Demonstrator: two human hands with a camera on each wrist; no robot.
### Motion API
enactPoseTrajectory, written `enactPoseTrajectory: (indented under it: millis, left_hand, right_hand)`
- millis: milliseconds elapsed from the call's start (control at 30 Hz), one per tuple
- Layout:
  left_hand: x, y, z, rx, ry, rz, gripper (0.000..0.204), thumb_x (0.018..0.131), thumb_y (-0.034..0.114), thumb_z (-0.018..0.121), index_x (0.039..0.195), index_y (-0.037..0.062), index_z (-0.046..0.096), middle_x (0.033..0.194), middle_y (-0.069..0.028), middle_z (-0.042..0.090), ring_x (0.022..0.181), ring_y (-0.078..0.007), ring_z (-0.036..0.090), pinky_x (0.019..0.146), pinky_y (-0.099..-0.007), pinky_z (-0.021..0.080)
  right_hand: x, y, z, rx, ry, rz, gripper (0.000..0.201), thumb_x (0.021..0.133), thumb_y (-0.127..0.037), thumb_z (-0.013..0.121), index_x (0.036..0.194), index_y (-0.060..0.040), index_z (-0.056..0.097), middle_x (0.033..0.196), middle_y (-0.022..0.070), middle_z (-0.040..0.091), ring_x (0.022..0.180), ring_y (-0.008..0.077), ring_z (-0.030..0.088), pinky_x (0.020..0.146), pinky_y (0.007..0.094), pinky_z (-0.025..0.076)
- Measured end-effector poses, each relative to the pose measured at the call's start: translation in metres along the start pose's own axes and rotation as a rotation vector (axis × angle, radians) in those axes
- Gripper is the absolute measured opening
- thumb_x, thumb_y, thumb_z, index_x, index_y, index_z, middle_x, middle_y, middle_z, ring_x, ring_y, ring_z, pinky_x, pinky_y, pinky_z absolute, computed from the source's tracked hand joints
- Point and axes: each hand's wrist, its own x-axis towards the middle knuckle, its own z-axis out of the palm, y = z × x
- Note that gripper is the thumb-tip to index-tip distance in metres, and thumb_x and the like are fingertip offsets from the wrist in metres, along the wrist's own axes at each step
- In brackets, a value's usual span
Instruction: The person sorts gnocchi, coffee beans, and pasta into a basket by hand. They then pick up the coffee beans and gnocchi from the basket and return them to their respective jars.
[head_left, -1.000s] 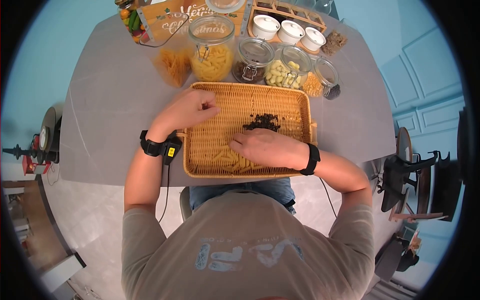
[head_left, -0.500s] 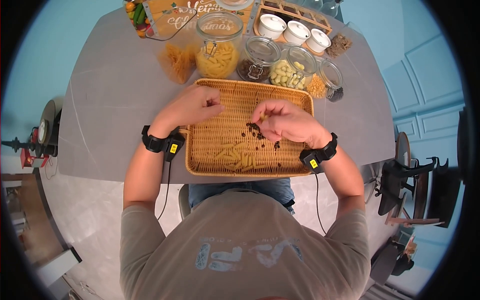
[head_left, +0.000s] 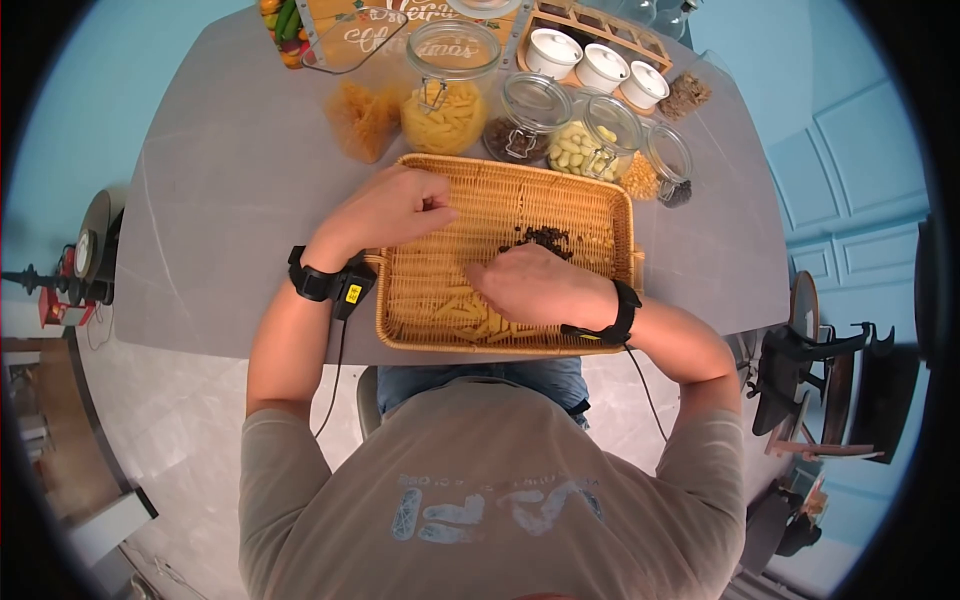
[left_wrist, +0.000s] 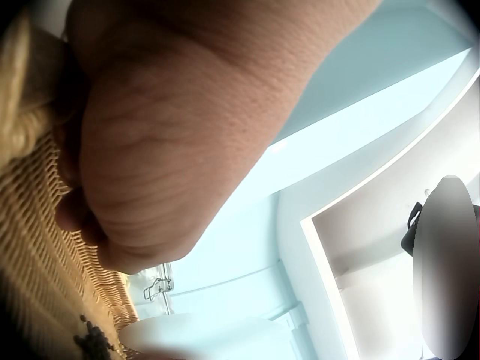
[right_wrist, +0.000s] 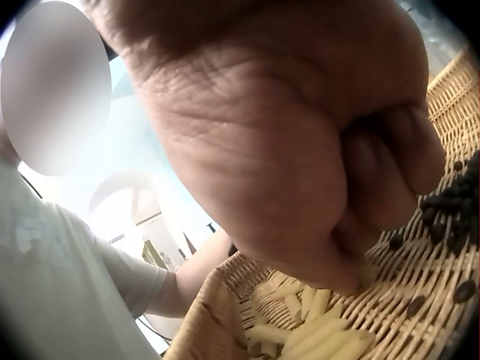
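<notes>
My right hand [head_left: 545, 287] has moved nearer the pasta [head_left: 462, 310] in the basket [head_left: 440, 346], bringing those pieces within reach. Its fingers are curled, like those of my left hand [head_left: 390, 212]; I can't tell whether either grip holds anything.

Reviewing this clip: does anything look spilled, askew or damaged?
Nothing looks broken or tipped over. Only slightly untidy: a few dark beans lie apart from the main bean pile, towards the penne, inside the wicker basket.
</notes>
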Motion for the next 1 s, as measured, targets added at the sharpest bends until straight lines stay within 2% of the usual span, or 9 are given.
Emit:
enactPoseTrajectory:
  millis: [133, 233, 367, 467, 567, 667, 867, 967, 1000]
  left_hand:
    - [0.0, 0.0, -0.001, 0.005, -0.009, -0.002, 0.032, 0.095, 0.029, 0.08, 0.088, 0.0006, 0.068, 0.079, -0.018, 0.07, 0.072, -0.0368, 0.066, 0.067, -0.0469, 0.05]
    - [0.0, 0.0, -0.001, 0.01, -0.034, -0.036, 0.029, 0.096, 0.023, 0.081, 0.088, 0.0006, 0.066, 0.077, -0.013, 0.068, 0.069, -0.0272, 0.062, 0.066, -0.0413, 0.05]
    - [0.0, -0.004, 0.0, 0.041, -0.04, -0.024, 0.028, 0.097, 0.023, 0.081, 0.088, 0.0008, 0.066, 0.076, -0.013, 0.068, 0.068, -0.0274, 0.06, 0.065, -0.0414, 0.049]
    - [-0.001, -0.006, 0.001, 0.024, -0.031, -0.009, 0.028, 0.097, 0.023, 0.081, 0.088, 0.0008, 0.066, 0.076, -0.0129, 0.068, 0.068, -0.0273, 0.06, 0.065, -0.0415, 0.049]
    - [0.0, -0.003, 0.0, 0.024, -0.039, -0.026, 0.028, 0.097, 0.023, 0.081, 0.088, 0.0009, 0.066, 0.076, -0.0128, 0.067, 0.068, -0.0273, 0.06, 0.065, -0.0416, 0.048]
    - [0.0, -0.004, -0.001, 0.029, -0.041, -0.025, 0.029, 0.097, 0.024, 0.081, 0.088, 0.001, 0.066, 0.076, -0.0128, 0.066, 0.067, -0.0269, 0.06, 0.064, -0.0416, 0.048]
    - [-0.001, -0.002, -0.001, 0.023, -0.021, -0.012, 0.03, 0.096, 0.025, 0.081, 0.086, 0.0016, 0.065, 0.074, -0.0123, 0.064, 0.065, -0.0254, 0.058, 0.063, -0.0409, 0.047]
    - [-0.001, 0.0, -0.001, 0.024, -0.019, -0.007, 0.029, 0.096, 0.024, 0.081, 0.086, 0.0019, 0.065, 0.073, -0.0119, 0.063, 0.065, -0.0255, 0.057, 0.062, -0.0408, 0.046]
    - [-0.001, 0.0, -0.001, 0.027, -0.025, -0.015, 0.029, 0.095, 0.024, 0.081, 0.086, 0.002, 0.065, 0.073, -0.0119, 0.063, 0.065, -0.0256, 0.057, 0.062, -0.0408, 0.046]
  right_hand:
    - [0.008, -0.01, -0.014, 0.052, 0.03, 0.04, 0.017, 0.096, -0.014, 0.07, 0.099, 0.0018, 0.067, 0.073, 0.0217, 0.07, 0.076, 0.0429, 0.075, 0.068, 0.054, 0.057]
    - [0.017, -0.012, -0.004, 0.046, 0.041, -0.02, 0.019, 0.096, -0.015, 0.071, 0.099, 0.0025, 0.067, 0.074, 0.0221, 0.071, 0.077, 0.0434, 0.075, 0.069, 0.0538, 0.057]
    - [0.02, -0.014, -0.005, 0.026, 0.02, -0.071, 0.019, 0.094, -0.015, 0.072, 0.098, 0.0031, 0.067, 0.074, 0.0227, 0.071, 0.077, 0.044, 0.075, 0.07, 0.0536, 0.058]
    - [0.023, -0.026, -0.028, 0.111, -0.04, -0.043, 0.02, 0.091, -0.015, 0.073, 0.096, 0.0038, 0.067, 0.074, 0.0233, 0.071, 0.077, 0.0443, 0.075, 0.069, 0.0532, 0.058]
    - [0.028, -0.034, -0.017, 0.027, -0.019, -0.147, 0.018, 0.091, -0.012, 0.071, 0.097, 0.0045, 0.068, 0.075, 0.0238, 0.072, 0.078, 0.0433, 0.077, 0.068, 0.0526, 0.06]
    - [0.032, -0.033, -0.002, -0.02, -0.022, -0.192, 0.017, 0.093, -0.009, 0.066, 0.1, 0.0054, 0.07, 0.076, 0.0241, 0.073, 0.079, 0.0425, 0.078, 0.068, 0.0523, 0.061]
    - [0.029, -0.038, -0.004, -0.035, -0.004, -0.206, 0.017, 0.095, -0.008, 0.063, 0.102, 0.006, 0.071, 0.079, 0.024, 0.074, 0.083, 0.0417, 0.079, 0.071, 0.0524, 0.062]
    - [0.029, -0.038, -0.006, -0.036, -0.033, -0.215, 0.018, 0.095, -0.009, 0.064, 0.103, 0.0057, 0.071, 0.081, 0.0263, 0.074, 0.081, 0.0425, 0.078, 0.068, 0.0512, 0.06]
    - [0.03, -0.036, -0.009, 0.065, -0.024, -0.19, 0.018, 0.097, -0.009, 0.063, 0.103, 0.0052, 0.071, 0.081, 0.0245, 0.074, 0.077, 0.0406, 0.077, 0.067, 0.0495, 0.059]
